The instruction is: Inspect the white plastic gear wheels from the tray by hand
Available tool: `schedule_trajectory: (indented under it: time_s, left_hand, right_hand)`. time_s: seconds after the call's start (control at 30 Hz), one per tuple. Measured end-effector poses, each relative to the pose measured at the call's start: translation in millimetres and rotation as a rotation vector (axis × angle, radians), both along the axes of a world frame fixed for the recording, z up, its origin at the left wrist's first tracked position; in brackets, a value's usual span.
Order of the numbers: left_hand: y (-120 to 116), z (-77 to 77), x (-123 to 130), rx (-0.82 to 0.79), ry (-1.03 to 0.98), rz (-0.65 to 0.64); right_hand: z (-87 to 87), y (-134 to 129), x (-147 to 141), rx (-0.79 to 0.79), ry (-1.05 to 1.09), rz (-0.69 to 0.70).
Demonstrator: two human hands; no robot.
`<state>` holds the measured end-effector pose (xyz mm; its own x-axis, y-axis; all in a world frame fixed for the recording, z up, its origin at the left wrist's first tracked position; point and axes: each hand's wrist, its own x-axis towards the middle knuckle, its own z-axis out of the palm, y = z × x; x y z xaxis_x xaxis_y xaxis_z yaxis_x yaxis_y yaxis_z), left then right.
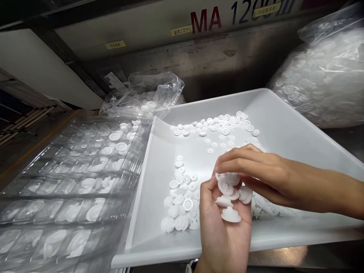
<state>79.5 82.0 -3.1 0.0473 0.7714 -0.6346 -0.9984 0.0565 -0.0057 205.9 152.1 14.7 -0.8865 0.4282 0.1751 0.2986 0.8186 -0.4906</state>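
Observation:
My left hand (pixel 226 239) is turned palm up above the tray, fingers curled round a small pile of white plastic wheels (pixel 231 215). Over that pile bends my right hand (pixel 261 170), its fingers together and closed about the upper wheels; its fingertips are partly hidden. Below both hands stands a light grey tray (pixel 150 212), with more loose wheels (pixel 187 204) lying at its left side. A spread of wheels (pixel 225 125) runs along the back of the tray, and others lie partly behind my right hand.
On the left are clear blister trays (pixel 71 185) with white parts in many pockets. An open plastic bag (pixel 159 91) lies behind them. A large filled bag (pixel 327 79) stands at the right, beside the tray. A machine panel (pixel 159 41) rises at the back.

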Motion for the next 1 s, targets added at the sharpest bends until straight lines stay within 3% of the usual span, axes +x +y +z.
schedule_trajectory:
  time_s: [0.13, 0.3, 0.43, 0.57, 0.77, 0.9, 1.0]
  left_hand:
    - [-0.1, -0.8, 1.3, -0.002, 0.004, -0.051]
    - [-2.9, -3.2, 0.8, 0.165, -0.002, -0.097]
    - [-4.9, -4.2, 1.0, 0.189, 0.014, -0.124]
    - [-3.4, -3.7, 1.6, 0.151, -0.041, -0.078]
    - [-2.3, -0.5, 0.6, 0.244, -0.106, -0.04]
    - [-2.9, -0.7, -0.4, 0.248, -0.098, -0.028]
    - [-4.4, -1.7, -1.7, 0.255, -0.066, -0.083]
  right_hand:
    - [1.9, -0.3, -3.2, 0.053, 0.017, -0.011]
    - [3.8, -1.9, -7.7, -0.011, 0.138, -0.32]
    - [4.1, 2.1, -9.1, -0.201, 0.091, -0.483]
    - [0.6, 6.6, -8.7, -0.278, 0.055, -0.483]
    - [4.7, 10.5, 0.3, -0.397, 0.013, -0.438]
    - [19.4, 18.9, 17.5, -0.468, -0.078, -0.274]
    - [27.8, 26.1, 28.6, -0.412, -0.156, -0.172]
